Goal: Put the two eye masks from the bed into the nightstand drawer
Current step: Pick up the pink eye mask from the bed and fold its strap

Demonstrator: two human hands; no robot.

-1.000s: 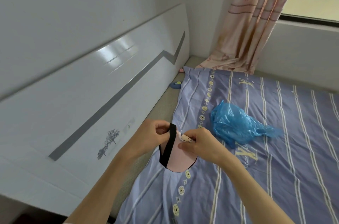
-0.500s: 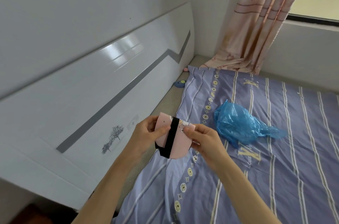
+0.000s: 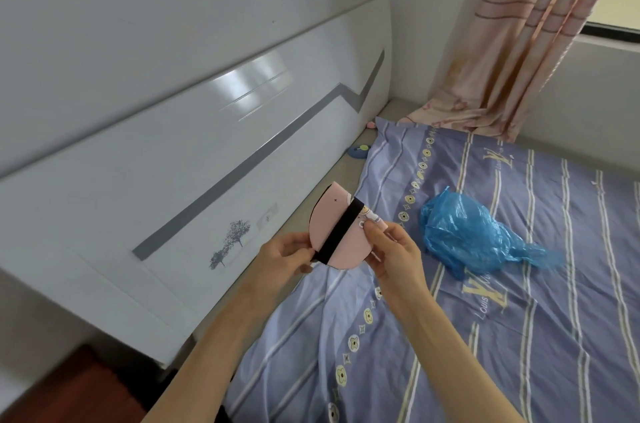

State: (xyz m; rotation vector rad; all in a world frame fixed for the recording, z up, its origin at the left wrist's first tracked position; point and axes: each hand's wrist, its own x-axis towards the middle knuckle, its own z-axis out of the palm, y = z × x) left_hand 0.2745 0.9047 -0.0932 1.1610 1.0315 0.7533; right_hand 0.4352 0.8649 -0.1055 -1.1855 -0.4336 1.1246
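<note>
A pink eye mask [image 3: 329, 225], folded in half with its black elastic strap wrapped across it, is held up above the bed's left edge. My left hand [image 3: 285, 258] pinches its lower left corner at the strap. My right hand [image 3: 393, 254] grips its right edge. A second, dark blue eye mask [image 3: 359, 151] lies far off on the bare mattress strip beside the headboard. The nightstand drawer is out of view.
The bed carries a purple striped sheet [image 3: 519, 318] with a crumpled blue plastic bag [image 3: 467, 232] on it. A glossy white headboard [image 3: 173, 180] runs along the left. A pink curtain [image 3: 512, 41] hangs at the far corner. Dark red flooring [image 3: 62, 391] shows at bottom left.
Both hands have lifted the pink mask up off the sheet and folded it, with the strap now crossing its front. The view has shifted slightly to the left.
</note>
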